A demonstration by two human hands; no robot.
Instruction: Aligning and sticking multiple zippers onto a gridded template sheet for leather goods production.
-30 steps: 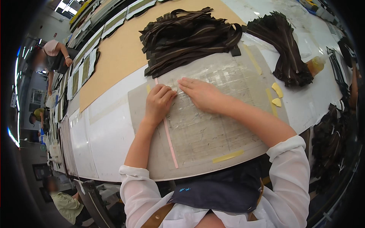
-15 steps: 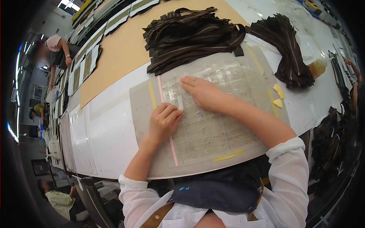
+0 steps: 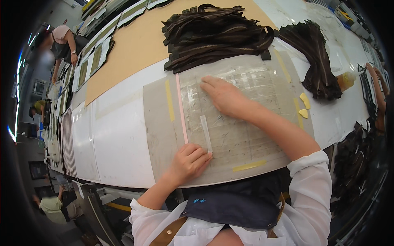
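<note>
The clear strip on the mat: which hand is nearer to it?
Left. The left hand has its fingers at the near end of the clear strip. The right hand rests flat on the mat, beyond the strip's far end, apart from it.
</note>
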